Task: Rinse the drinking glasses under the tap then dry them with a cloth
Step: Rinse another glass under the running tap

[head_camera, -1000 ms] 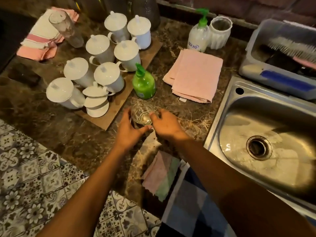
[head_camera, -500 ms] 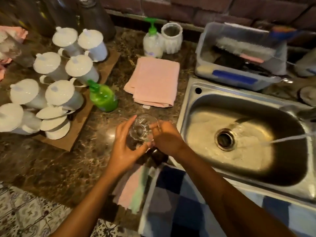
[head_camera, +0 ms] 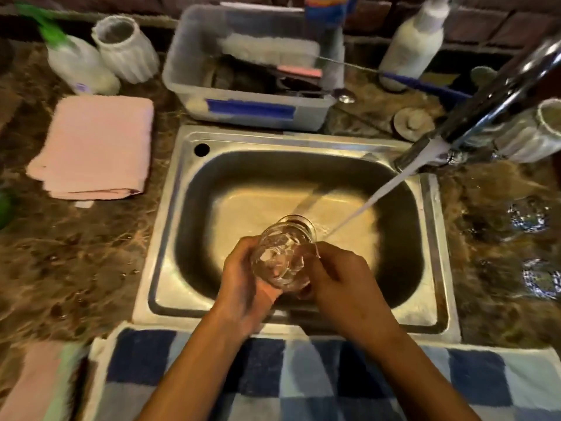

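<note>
A clear drinking glass (head_camera: 283, 252) is held over the steel sink (head_camera: 170, 226), tilted with its mouth toward me. My left hand (head_camera: 243, 287) cups it from the left and below. My right hand (head_camera: 340, 281) grips its right side. The chrome tap (head_camera: 498, 98) reaches in from the upper right, and its water stream (head_camera: 382, 192) lands in the basin just to the right of the glass's far end. A folded pink cloth (head_camera: 94, 147) lies on the counter left of the sink.
A plastic tub (head_camera: 252, 110) of brushes stands behind the sink. A soap pump bottle (head_camera: 79, 65) and a white ribbed jar (head_camera: 127, 50) stand at back left, a white bottle (head_camera: 413, 44) at back right. Two glasses (head_camera: 534, 250) sit on the right counter. A checked towel (head_camera: 303, 378) hangs along the front edge.
Both hands carried the glass from the counter rightward to over the sink. The view swung right, so the cups and green bottle left the frame. Water now runs beside the glass.
</note>
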A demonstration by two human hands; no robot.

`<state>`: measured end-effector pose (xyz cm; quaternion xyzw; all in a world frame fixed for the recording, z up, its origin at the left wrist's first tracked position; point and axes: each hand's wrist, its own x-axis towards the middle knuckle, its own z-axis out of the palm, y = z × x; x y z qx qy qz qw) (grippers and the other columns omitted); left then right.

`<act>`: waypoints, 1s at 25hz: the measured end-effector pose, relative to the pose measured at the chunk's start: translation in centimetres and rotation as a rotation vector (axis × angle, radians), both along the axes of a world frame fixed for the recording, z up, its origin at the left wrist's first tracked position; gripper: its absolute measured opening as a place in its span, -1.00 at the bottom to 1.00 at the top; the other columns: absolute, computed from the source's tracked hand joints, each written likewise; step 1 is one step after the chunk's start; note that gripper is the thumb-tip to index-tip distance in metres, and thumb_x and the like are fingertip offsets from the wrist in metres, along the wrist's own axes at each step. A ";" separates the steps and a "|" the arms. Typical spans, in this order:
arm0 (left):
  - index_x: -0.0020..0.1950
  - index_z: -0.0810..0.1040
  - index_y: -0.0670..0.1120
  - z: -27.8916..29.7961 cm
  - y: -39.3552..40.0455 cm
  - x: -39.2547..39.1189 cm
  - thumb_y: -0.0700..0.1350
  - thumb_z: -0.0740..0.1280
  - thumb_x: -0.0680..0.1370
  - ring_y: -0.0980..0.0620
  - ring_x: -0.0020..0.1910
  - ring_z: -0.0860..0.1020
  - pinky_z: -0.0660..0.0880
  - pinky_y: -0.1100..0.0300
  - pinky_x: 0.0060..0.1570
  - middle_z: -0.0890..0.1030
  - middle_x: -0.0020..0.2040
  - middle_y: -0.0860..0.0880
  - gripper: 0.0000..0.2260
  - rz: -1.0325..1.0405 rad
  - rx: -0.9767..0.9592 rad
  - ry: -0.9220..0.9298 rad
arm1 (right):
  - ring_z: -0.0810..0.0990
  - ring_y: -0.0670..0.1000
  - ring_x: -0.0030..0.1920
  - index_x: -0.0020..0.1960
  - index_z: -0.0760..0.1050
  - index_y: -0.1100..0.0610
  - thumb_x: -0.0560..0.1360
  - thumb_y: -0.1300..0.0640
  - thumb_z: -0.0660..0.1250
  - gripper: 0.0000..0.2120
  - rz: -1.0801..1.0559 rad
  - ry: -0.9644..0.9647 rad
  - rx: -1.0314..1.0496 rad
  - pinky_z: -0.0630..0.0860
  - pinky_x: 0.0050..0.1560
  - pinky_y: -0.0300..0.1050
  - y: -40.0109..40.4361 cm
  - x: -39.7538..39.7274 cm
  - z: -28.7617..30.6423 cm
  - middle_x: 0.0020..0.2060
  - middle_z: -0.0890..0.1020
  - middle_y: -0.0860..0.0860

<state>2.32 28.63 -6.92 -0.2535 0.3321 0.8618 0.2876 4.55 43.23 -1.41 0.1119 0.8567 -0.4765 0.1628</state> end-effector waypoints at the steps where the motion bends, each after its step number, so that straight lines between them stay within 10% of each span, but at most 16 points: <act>1: -0.14 0.76 -0.14 -0.8 1.5 -0.5 0.09 0.34 0.33 -0.06 -0.17 0.72 0.64 0.06 -0.25 0.74 -0.14 -0.16 -0.64 0.000 0.004 -0.010 | 0.67 -0.11 -0.19 0.01 0.63 -0.01 0.65 0.00 0.19 -0.76 -0.035 0.031 -0.034 0.62 -0.10 -0.03 1.1 0.0 -0.5 -0.18 0.73 -0.08; 8: -0.14 0.68 -0.17 -5.4 9.3 -4.1 0.02 0.24 0.58 -0.10 -0.26 0.66 0.54 0.08 -0.15 0.69 -0.20 -0.17 -0.67 0.082 0.044 -0.153 | 0.63 -0.20 -0.10 -0.03 0.53 -0.26 0.58 -0.02 0.23 -0.85 -0.305 0.271 -0.029 0.57 -0.17 -0.29 7.7 0.6 -2.6 -0.14 0.66 -0.26; 14: -0.15 0.67 -0.18 -7.6 12.1 -5.5 0.13 0.20 0.56 -0.06 -0.38 0.67 0.60 0.15 -0.36 0.69 -0.32 -0.12 -0.57 -0.001 -0.163 -0.258 | 0.46 -0.28 0.26 0.41 0.36 -0.14 0.53 -0.04 0.17 -0.56 0.246 0.348 0.308 0.29 0.22 -0.53 6.5 -0.1 -3.9 0.25 0.50 -0.27; 17: -0.17 0.67 -0.19 -7.8 12.6 -5.9 0.01 0.24 0.59 -0.12 -0.41 0.65 0.58 0.10 -0.27 0.66 -0.37 -0.15 -0.66 0.004 -0.265 -0.281 | 0.59 -0.06 0.20 0.42 0.36 -0.06 0.55 0.03 0.32 -0.55 0.335 0.110 0.332 0.50 0.21 -0.26 5.1 -1.8 -5.3 0.21 0.62 -0.06; 21: 0.03 0.58 -0.26 -9.0 12.6 -4.6 -0.21 0.26 0.65 -0.26 -0.05 0.63 0.61 0.02 -0.08 0.65 -0.09 -0.22 -0.85 0.027 -0.682 0.116 | 0.64 0.22 0.09 0.16 0.56 0.29 0.62 0.18 0.26 -0.77 -0.242 -0.125 -0.204 0.56 0.18 0.11 3.5 -5.7 -6.4 0.03 0.67 0.24; 25: -0.07 0.56 -0.20 -7.8 10.5 -7.4 -0.16 0.31 0.60 -0.11 -0.19 0.58 0.53 0.25 -0.30 0.61 -0.15 -0.22 -0.87 -0.063 -0.725 0.013 | 0.67 0.07 0.05 0.27 0.48 0.13 0.64 0.10 0.25 -0.77 0.237 0.023 0.282 0.58 0.16 -0.06 3.9 -5.7 -7.7 0.07 0.68 0.09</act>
